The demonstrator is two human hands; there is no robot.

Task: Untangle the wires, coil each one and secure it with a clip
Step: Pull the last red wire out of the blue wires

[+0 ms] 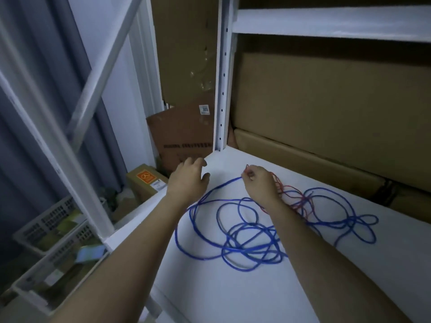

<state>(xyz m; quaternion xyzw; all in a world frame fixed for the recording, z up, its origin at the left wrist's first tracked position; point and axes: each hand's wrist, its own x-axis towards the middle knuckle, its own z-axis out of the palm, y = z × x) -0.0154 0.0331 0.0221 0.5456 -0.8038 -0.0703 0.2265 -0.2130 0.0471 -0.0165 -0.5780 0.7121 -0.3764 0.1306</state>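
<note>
White shelf (233,287), left hand (187,180) loose near its edge, right hand (260,183) pinching red wire (300,201).

The room is dim. A white metal shelf (233,287) fills the near side, with a white post (221,89) full of small holes. Big brown cardboard boxes (326,101) sit at the back of the shelf. A grey curtain (28,89) hangs on the left. Down low are white plastic baskets (46,220) and a small box with an orange label (145,179).
</note>
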